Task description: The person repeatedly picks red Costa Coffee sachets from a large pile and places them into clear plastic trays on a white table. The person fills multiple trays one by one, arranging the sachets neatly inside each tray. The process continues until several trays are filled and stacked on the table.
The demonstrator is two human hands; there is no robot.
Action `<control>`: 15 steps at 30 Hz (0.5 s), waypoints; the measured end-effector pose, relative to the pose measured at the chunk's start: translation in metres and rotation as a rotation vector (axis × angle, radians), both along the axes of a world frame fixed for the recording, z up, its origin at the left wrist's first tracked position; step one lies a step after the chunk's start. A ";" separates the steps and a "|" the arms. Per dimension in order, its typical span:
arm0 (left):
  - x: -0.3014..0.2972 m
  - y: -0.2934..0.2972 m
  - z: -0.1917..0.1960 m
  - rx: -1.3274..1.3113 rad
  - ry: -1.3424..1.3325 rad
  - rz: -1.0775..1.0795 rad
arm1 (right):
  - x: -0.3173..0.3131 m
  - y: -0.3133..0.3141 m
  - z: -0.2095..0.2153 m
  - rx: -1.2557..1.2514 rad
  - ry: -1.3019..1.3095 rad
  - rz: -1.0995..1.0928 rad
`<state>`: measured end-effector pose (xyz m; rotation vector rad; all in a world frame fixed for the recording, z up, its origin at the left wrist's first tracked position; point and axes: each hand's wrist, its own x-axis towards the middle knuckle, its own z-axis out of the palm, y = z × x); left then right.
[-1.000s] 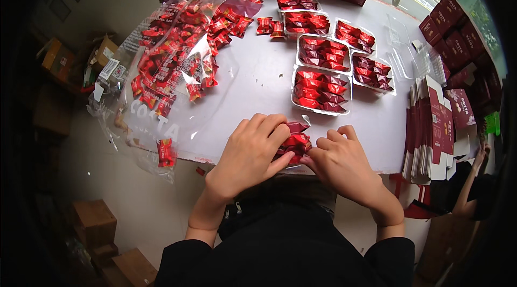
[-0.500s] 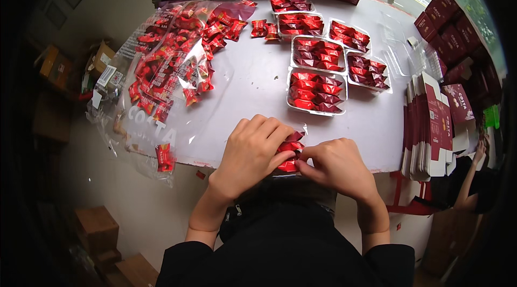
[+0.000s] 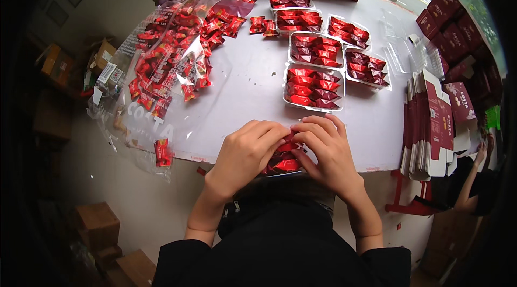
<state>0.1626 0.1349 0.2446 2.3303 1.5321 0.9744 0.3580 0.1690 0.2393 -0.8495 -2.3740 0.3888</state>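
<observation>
Left hand point(image 3: 245, 152) and right hand point(image 3: 328, 149) curled together over a clear tray of red foil sweets point(image 3: 283, 162) at the table's near edge point(image 3: 371, 166), fingertips pressing pieces in, none visibly pinched. Probably light, crinkly, slippery wrappers in a thin, flexible shell: best held by the rim. Beyond, filled trays point(image 3: 314, 88), then a loose heap on a plastic bag point(image 3: 172, 61).

I see filled clear trays point(image 3: 314, 88) on the counter point(image 3: 253, 93), loose red packets in a clear bag point(image 3: 161, 71), flat cartons point(image 3: 431, 125) stacked right.

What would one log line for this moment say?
left hand: on red sweets in tray | right hand: same tray, fingers over sweets | beyond: filled trays | left: clear bag of sweets
</observation>
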 end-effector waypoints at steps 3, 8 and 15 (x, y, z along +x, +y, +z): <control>0.004 -0.003 0.002 0.013 -0.008 0.090 | 0.001 0.001 -0.002 -0.004 -0.003 0.013; 0.003 -0.004 -0.001 0.110 0.134 0.079 | -0.001 0.000 -0.002 0.017 -0.010 0.049; 0.001 -0.007 0.002 0.068 0.116 0.133 | 0.001 0.002 0.001 -0.014 -0.048 0.092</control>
